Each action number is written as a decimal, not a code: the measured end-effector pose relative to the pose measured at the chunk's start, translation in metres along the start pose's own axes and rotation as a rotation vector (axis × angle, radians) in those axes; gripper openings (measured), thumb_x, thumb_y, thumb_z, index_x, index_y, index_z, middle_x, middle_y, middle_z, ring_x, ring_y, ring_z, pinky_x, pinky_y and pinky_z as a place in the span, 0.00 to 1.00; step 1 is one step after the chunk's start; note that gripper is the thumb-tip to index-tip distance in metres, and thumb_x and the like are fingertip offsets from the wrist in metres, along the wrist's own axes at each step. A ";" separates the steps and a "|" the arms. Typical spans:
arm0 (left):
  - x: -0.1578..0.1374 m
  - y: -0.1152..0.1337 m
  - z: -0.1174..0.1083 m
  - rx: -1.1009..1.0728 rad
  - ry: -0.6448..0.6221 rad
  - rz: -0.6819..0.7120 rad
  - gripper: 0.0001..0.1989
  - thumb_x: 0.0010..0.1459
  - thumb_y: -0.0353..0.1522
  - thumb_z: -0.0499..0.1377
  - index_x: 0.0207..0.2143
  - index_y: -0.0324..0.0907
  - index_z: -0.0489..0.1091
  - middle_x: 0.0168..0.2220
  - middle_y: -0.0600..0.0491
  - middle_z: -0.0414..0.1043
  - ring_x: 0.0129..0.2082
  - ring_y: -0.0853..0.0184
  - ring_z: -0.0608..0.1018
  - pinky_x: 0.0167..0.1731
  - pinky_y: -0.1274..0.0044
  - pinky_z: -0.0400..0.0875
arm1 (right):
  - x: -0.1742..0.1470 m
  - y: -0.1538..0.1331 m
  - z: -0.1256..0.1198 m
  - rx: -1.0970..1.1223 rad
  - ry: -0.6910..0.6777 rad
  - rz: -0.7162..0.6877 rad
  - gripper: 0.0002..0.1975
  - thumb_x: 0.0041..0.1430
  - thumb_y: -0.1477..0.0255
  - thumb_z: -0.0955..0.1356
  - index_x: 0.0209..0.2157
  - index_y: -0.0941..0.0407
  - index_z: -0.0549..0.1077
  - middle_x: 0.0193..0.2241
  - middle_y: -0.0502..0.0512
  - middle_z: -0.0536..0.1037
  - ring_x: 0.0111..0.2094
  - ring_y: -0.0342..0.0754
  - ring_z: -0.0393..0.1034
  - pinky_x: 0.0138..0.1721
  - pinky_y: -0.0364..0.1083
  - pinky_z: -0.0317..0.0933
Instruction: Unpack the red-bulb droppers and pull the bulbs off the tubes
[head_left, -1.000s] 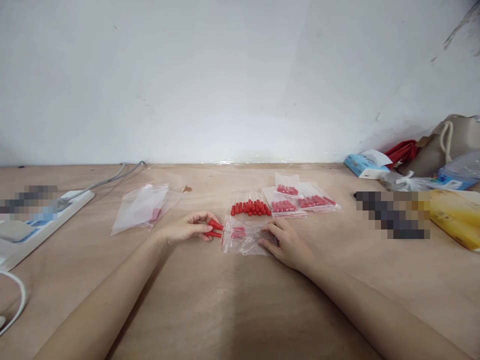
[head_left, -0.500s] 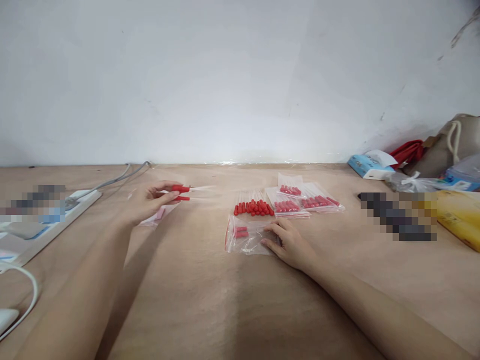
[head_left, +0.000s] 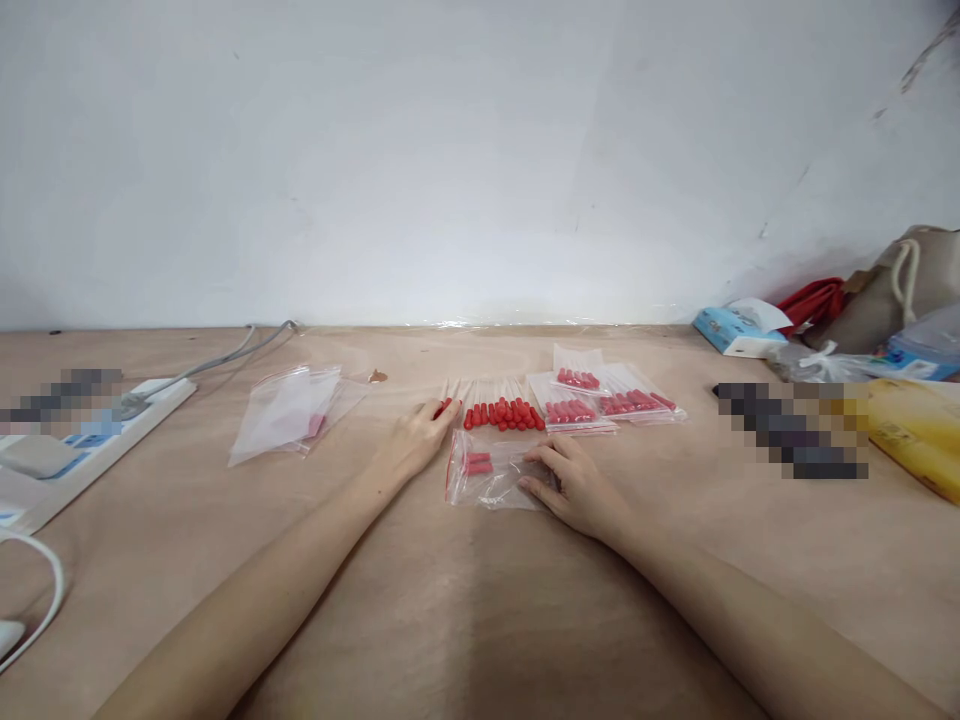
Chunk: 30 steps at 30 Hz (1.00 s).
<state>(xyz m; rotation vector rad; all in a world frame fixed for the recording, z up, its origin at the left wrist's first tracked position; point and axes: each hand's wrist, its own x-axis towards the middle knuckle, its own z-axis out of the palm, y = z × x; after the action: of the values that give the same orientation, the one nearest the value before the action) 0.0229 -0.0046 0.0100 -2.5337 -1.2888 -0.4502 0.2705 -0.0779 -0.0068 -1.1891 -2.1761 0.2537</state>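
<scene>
My left hand (head_left: 424, 432) is at the left end of a row of thin pale sticks with red ends (head_left: 502, 413). Its fingers are closed around a few red-ended sticks (head_left: 448, 406), partly hidden by the fingertips. My right hand (head_left: 574, 482) rests on the right part of a clear zip bag (head_left: 499, 482), thumb and fingers apart. Two red pieces (head_left: 478, 463) show at the bag's left, near its red-edged end. Right of the row, several bags with red-ended sticks (head_left: 570, 411) overlap one another.
Flat translucent bags (head_left: 281, 410) lie at the left, a small brown spot (head_left: 378, 376) beside them. A white power strip (head_left: 112, 440) with cables is at far left. A blue tissue pack (head_left: 739, 330), a blurred dark object (head_left: 795, 430) and a yellow bag (head_left: 915, 430) are at right.
My left hand has moved right with its red-ended sticks, from above the bags at left to the row's left end. My right hand has stayed on the zip bag.
</scene>
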 end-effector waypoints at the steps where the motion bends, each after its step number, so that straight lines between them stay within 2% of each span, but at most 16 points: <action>1: 0.000 0.000 0.002 0.017 -0.007 0.012 0.19 0.57 0.23 0.46 0.51 0.39 0.62 0.43 0.43 0.68 0.41 0.61 0.72 0.41 0.72 0.67 | 0.000 0.000 0.000 -0.001 -0.001 0.000 0.08 0.55 0.69 0.64 0.37 0.55 0.68 0.35 0.55 0.67 0.36 0.47 0.62 0.37 0.47 0.60; 7: -0.001 0.003 0.001 -0.035 0.011 -0.008 0.17 0.56 0.26 0.49 0.49 0.39 0.63 0.38 0.47 0.69 0.36 0.62 0.73 0.37 0.73 0.69 | 0.000 0.000 0.000 0.006 -0.005 0.004 0.08 0.55 0.68 0.64 0.38 0.55 0.68 0.35 0.55 0.67 0.37 0.47 0.62 0.38 0.47 0.60; 10: -0.003 0.002 -0.001 -0.190 0.058 -0.061 0.21 0.53 0.27 0.53 0.50 0.39 0.60 0.37 0.49 0.68 0.35 0.64 0.73 0.37 0.74 0.70 | 0.000 0.000 0.000 0.010 -0.001 0.004 0.08 0.55 0.68 0.64 0.37 0.55 0.68 0.35 0.55 0.67 0.37 0.47 0.62 0.38 0.47 0.60; 13: -0.010 0.000 -0.001 -0.415 0.128 -0.129 0.24 0.49 0.28 0.55 0.51 0.39 0.59 0.42 0.48 0.65 0.36 0.68 0.74 0.39 0.76 0.71 | 0.000 0.000 0.000 0.015 -0.002 0.001 0.08 0.55 0.68 0.64 0.37 0.55 0.68 0.34 0.55 0.67 0.37 0.47 0.62 0.38 0.47 0.60; 16: -0.021 -0.001 0.000 -0.556 0.190 -0.216 0.22 0.50 0.30 0.56 0.49 0.39 0.60 0.44 0.48 0.64 0.38 0.69 0.73 0.39 0.77 0.71 | -0.001 0.001 0.000 0.023 -0.001 0.001 0.08 0.55 0.69 0.64 0.38 0.55 0.68 0.35 0.55 0.67 0.37 0.47 0.62 0.38 0.47 0.60; 19: -0.035 0.003 -0.005 -0.544 0.247 -0.258 0.14 0.51 0.32 0.56 0.42 0.41 0.65 0.37 0.51 0.67 0.34 0.69 0.73 0.34 0.77 0.71 | 0.000 0.001 0.000 0.028 -0.003 -0.008 0.08 0.55 0.69 0.64 0.38 0.55 0.68 0.35 0.56 0.68 0.37 0.47 0.62 0.38 0.47 0.60; 21: -0.044 0.009 -0.011 -0.546 0.246 -0.213 0.07 0.52 0.32 0.57 0.34 0.41 0.69 0.32 0.53 0.67 0.30 0.70 0.72 0.31 0.78 0.70 | 0.000 0.001 0.000 0.033 -0.010 -0.019 0.08 0.55 0.69 0.64 0.38 0.55 0.68 0.35 0.56 0.68 0.37 0.47 0.62 0.39 0.47 0.60; 23: -0.049 0.017 -0.016 -0.601 0.213 -0.117 0.05 0.53 0.32 0.57 0.31 0.41 0.71 0.30 0.53 0.68 0.29 0.71 0.72 0.30 0.79 0.69 | 0.001 0.001 -0.001 0.037 -0.015 -0.035 0.09 0.55 0.70 0.65 0.38 0.55 0.68 0.35 0.56 0.68 0.37 0.47 0.62 0.38 0.47 0.60; 27: -0.046 0.026 -0.020 -0.688 0.113 0.080 0.10 0.55 0.32 0.56 0.39 0.42 0.71 0.38 0.50 0.72 0.36 0.69 0.74 0.37 0.77 0.69 | 0.001 0.001 -0.001 0.060 -0.018 -0.074 0.09 0.55 0.70 0.65 0.39 0.55 0.68 0.36 0.56 0.68 0.37 0.47 0.63 0.39 0.48 0.61; 30: -0.038 0.027 -0.019 -0.677 0.038 0.141 0.16 0.55 0.34 0.57 0.47 0.43 0.67 0.43 0.49 0.71 0.44 0.66 0.71 0.45 0.72 0.66 | 0.002 0.002 -0.002 0.088 -0.028 -0.102 0.09 0.54 0.70 0.65 0.39 0.55 0.68 0.36 0.57 0.68 0.38 0.47 0.63 0.39 0.48 0.61</action>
<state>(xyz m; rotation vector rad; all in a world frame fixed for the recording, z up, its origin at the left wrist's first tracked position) 0.0205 -0.0549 0.0099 -3.1003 -1.0532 -1.0441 0.2725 -0.0757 -0.0055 -1.0285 -2.2183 0.3202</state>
